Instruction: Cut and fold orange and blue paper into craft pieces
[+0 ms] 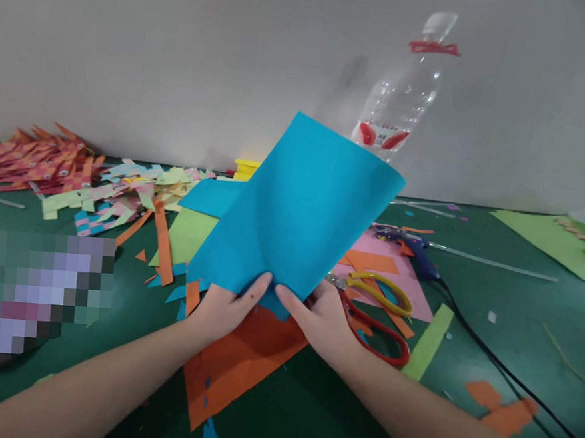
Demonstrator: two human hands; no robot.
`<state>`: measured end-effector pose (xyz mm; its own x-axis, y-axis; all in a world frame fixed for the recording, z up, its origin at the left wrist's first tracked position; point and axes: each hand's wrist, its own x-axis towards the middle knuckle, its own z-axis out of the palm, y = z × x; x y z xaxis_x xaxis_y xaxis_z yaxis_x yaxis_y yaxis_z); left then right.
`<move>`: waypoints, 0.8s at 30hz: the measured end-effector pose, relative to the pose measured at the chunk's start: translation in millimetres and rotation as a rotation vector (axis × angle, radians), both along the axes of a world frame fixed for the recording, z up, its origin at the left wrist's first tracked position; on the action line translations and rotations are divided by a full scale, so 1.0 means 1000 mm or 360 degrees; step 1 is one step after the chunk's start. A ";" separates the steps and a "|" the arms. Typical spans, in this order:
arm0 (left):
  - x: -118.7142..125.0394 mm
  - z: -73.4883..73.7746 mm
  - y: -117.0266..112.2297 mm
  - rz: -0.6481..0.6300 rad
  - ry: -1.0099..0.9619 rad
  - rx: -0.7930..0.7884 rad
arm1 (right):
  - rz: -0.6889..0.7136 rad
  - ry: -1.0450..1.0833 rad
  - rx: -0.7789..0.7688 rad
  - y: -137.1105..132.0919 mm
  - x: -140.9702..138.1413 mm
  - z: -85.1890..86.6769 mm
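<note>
A sheet of blue paper (304, 193) is held up and slightly curved between my two hands. My left hand (228, 311) grips its lower edge, thumb on the near face and fingers hidden behind. The lower edge is also pinched by my right hand (326, 315), its thumb close to the left one. Beneath the hands lies a sheet of orange paper (242, 369). Scissors (398, 350) with one red and one yellow handle loop rest just right of my right hand, partly hidden by it.
A plastic bottle (401, 93) with a red band stands behind the blue sheet. A blue glue gun (423, 256) trails a black cord to the right. Pink paper (419, 301) lies under the scissors. Woven paper pieces (41, 161) and scraps (139, 188) pile up at the left.
</note>
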<state>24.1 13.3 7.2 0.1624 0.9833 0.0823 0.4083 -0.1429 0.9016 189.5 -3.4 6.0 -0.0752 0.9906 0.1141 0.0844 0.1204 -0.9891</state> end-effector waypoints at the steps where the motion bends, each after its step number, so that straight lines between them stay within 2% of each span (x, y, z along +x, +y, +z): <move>1: -0.001 0.000 0.000 -0.0004 -0.0010 0.0017 | -0.0009 -0.0040 -0.0017 -0.001 0.001 0.000; 9: 0.000 0.009 -0.002 -0.0080 -0.0081 0.0017 | 0.0207 -0.0023 -0.0056 0.008 0.006 0.003; 17: 0.000 0.004 0.001 -0.0216 -0.0203 -0.0043 | 0.0116 0.0073 -0.0089 0.008 0.004 0.000; 24: -0.002 0.001 0.008 -0.0232 -0.0233 -0.0184 | 0.0011 0.0122 -0.0151 0.008 0.002 0.000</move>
